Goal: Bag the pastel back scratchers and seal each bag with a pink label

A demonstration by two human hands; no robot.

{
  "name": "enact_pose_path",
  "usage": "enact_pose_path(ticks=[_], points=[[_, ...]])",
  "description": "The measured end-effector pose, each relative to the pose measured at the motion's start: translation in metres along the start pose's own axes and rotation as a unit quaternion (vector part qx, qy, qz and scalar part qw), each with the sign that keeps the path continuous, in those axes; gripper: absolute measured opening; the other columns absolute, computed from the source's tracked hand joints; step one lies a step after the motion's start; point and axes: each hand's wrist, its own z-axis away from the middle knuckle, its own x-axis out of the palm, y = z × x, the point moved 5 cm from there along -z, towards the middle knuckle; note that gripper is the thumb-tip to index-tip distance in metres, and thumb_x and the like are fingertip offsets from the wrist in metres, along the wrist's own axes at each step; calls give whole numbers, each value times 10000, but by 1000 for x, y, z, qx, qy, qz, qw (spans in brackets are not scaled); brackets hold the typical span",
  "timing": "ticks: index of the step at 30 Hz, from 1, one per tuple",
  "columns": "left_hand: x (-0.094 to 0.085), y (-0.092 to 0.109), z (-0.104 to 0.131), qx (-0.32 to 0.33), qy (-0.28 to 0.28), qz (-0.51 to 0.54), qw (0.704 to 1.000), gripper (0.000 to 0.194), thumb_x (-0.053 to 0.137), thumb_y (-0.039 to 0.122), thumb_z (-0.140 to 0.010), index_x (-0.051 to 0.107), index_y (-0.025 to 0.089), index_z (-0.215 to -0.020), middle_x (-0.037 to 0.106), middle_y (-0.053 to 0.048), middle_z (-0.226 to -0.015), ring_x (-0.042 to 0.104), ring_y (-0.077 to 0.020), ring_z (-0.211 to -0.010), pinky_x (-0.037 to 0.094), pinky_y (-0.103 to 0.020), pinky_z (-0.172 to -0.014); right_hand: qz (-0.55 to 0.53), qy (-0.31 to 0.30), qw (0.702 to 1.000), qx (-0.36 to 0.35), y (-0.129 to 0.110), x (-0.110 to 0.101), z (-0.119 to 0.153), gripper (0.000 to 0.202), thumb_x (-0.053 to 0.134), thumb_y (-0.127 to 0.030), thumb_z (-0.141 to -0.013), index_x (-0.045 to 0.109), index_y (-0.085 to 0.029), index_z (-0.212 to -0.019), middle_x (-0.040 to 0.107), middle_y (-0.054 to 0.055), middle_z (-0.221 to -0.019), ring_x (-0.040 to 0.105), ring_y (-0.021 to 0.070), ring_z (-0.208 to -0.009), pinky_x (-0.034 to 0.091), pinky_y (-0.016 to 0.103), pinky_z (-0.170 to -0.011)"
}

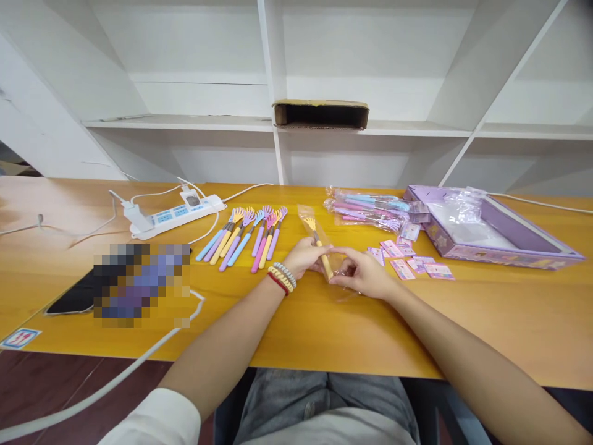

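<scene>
Between my two hands is a yellow hand-shaped scratcher point(325, 262) inside a clear plastic bag point(307, 216), its claw end pointing away from me. My left hand point(303, 256) is closed on the bagged scratcher from the left. From the right, my right hand point(364, 272) pinches the bag near the handle's lower end. Loose scratchers point(245, 238) in blue, purple, yellow and pink lie fanned out left of my hands. Several bagged scratchers point(368, 209) are piled beyond my right hand. Small printed cards point(403, 268) lie scattered to the right.
A purple open box point(491, 254) with clear plastic inside stands at the right. At the left are a white power strip point(178, 216) with cables and a black phone-like object point(74, 296). White shelves hold a cardboard box point(322, 105) behind the table.
</scene>
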Motion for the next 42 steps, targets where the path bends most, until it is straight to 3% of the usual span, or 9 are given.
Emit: enact_pose_path(ticks=[5, 10, 13, 18, 21, 24, 28, 35, 42], points=[[-13, -4, -2, -10, 51, -173, 983, 259, 584, 398, -717, 527, 163, -625, 538, -41, -416, 554, -174, -416, 421, -263, -451, -47, -50, 997, 36, 11, 9, -2, 474, 658, -356, -702, 519, -176, -1118, 642, -7, -666, 579, 118, -566, 445, 229, -551], [-29, 18, 3, 98, 161, -446, 875, 195, 538, 339, -713, 564, 172, -617, 632, -116, -634, 625, -262, -742, 427, -315, -655, -26, -69, 996, 41, 13, 10, -3, 344, 616, -320, -739, 555, -168, -1042, 658, 6, -719, 577, 109, -596, 445, 228, -578], [-32, 20, 4, 87, 155, -491, 853, 202, 538, 372, -707, 562, 180, -651, 643, -121, -720, 617, -272, -811, 411, -313, -692, 4, -77, 996, 34, 12, 9, -2, 310, 600, -316, -750, 569, -164, -1020, 651, 0, -704, 557, 96, -568, 430, 220, -562], [-45, 22, 9, 95, 230, -448, 859, 403, 653, 512, -591, 517, 182, -778, 629, -123, -767, 596, -326, -875, 395, -346, -747, 77, -71, 994, 17, 11, 4, -2, 283, 568, -324, -773, 585, -166, -1008, 628, -11, -656, 528, 89, -530, 400, 215, -540], [-48, 20, 7, 108, 215, -395, 887, 461, 712, 518, -517, 480, 191, -743, 617, -108, -749, 577, -342, -917, 374, -351, -794, 124, -62, 990, 5, 13, 0, -2, 266, 547, -310, -785, 590, -172, -1008, 621, -11, -644, 526, 95, -535, 393, 219, -548], [-48, 17, 2, 119, 187, -340, 914, 390, 703, 481, -555, 470, 199, -692, 602, -82, -712, 568, -321, -924, 353, -337, -818, 147, -54, 988, -2, 14, -4, -2, 300, 535, -305, -790, 571, -175, -1058, 621, -8, -648, 528, 102, -539, 392, 223, -548], [-51, 15, -5, 141, 180, -269, 936, 240, 641, 347, -652, 548, 200, -817, 579, -44, -650, 579, -274, -818, 342, -326, -787, 160, -45, 986, -6, 13, -7, -1, 422, 532, -293, -788, 493, -186, -1195, 621, -14, -655, 538, 111, -554, 394, 225, -547], [-54, 7, -13, 82, 7, -203, 976, 575, 586, 147, -649, 463, 192, -1208, 563, 45, -547, 448, -114, -463, 304, -224, -523, 175, -60, 983, -19, 7, -6, -1, 445, 532, -279, -794, 500, -213, -1233, 612, -18, -648, 522, 106, -547, 380, 218, -555], [-58, 3, -14, 21, -74, -141, 987, 630, 576, 95, -594, 490, 235, -1203, 567, 56, -587, 392, -66, -391, 225, -198, -391, 191, -68, 978, -49, 5, -4, -1, 404, 513, -257, -817, 543, -252, -1219, 652, 4, -688, 555, 117, -576, 400, 228, -599]])
